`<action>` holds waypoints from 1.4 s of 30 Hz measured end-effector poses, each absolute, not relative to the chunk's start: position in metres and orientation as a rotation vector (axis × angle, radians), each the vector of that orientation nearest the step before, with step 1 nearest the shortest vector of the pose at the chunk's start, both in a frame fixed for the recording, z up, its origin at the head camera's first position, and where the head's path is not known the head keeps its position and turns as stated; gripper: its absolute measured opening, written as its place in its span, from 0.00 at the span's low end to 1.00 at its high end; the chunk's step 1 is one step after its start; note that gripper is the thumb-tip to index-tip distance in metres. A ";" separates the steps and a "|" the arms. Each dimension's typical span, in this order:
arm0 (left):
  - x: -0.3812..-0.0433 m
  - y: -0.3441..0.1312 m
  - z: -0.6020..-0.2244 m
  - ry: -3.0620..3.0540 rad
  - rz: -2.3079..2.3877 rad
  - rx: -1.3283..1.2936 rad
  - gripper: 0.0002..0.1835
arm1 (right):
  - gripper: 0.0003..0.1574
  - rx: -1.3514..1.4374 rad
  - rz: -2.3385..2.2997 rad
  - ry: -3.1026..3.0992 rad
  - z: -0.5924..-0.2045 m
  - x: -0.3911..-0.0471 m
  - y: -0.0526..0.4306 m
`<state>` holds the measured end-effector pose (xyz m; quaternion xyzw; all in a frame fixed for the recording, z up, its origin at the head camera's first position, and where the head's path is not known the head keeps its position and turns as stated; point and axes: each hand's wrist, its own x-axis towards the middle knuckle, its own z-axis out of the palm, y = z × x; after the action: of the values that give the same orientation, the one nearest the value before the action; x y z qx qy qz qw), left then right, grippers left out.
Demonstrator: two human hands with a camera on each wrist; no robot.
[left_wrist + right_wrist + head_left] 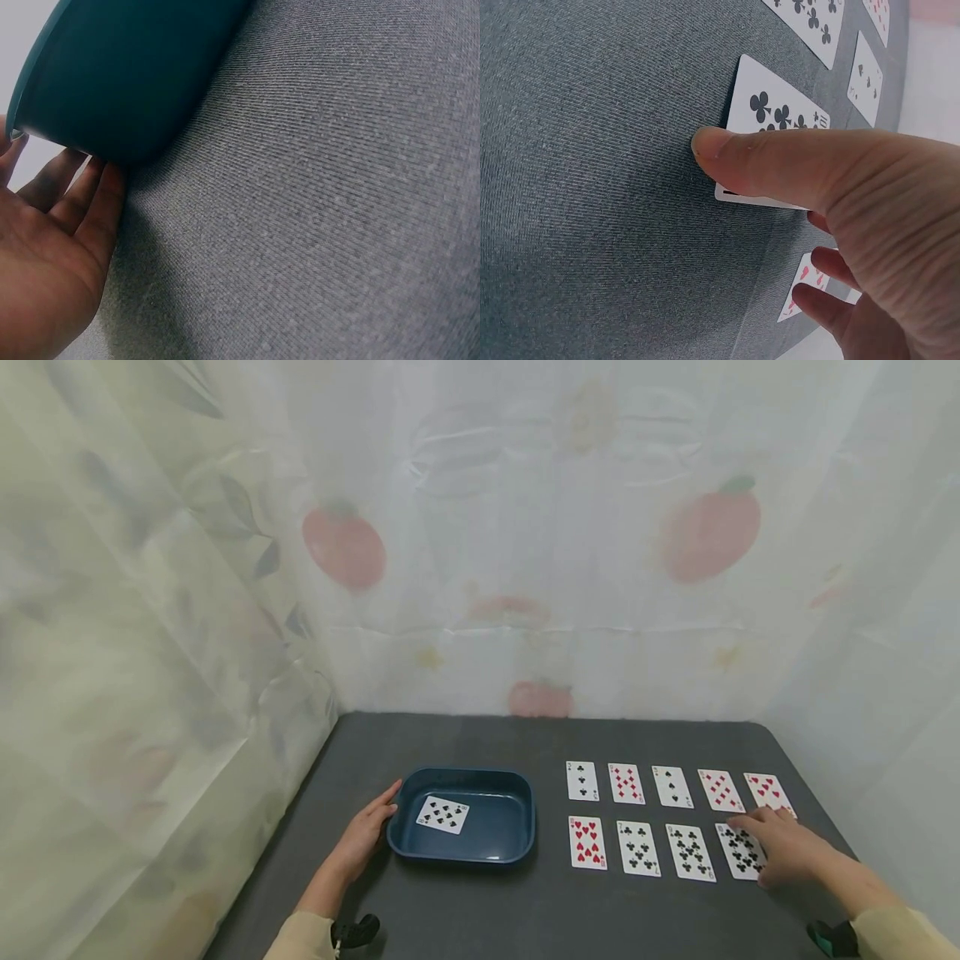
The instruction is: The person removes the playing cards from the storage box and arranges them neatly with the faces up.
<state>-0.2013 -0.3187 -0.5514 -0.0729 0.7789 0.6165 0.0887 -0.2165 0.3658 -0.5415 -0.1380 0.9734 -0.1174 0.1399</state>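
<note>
On the left, my left hand (362,837) is at the end of a dark blue rectangular tray (459,857). Its fairly straight fingers touch the outer wall (135,82), with the thumb by the rim. A spade card (442,815) lies face up inside the tray. Over at the right, my right hand (787,846) spans the ten of clubs (776,112), the rightmost card of the near row. Its thumb crosses the card and the tip reaches past the near edge; the index finger is hidden in the right wrist view. The card lies on the dark cloth.
Left of the ten lie a heart card (587,842) and two club cards, including one (691,852) beside it. A far row runs from a club card (582,781) to a heart card (769,792). Pale curtains (540,568) enclose the dark table (600,914).
</note>
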 end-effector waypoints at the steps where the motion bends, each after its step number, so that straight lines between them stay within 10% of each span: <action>1: -0.201 -0.319 -0.552 2.318 1.836 -0.218 0.28 | 0.53 -0.401 -0.338 2.812 -0.541 -0.216 0.366; 42: -0.202 -0.316 -0.546 2.285 1.879 -0.221 0.29 | 0.53 -0.425 -0.341 2.788 -0.535 -0.210 0.365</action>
<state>-0.2018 -0.3163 -0.5461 -0.0743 0.7673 0.6309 0.0877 -0.2101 0.3647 -0.5352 -0.1480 0.9704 -0.1188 0.1496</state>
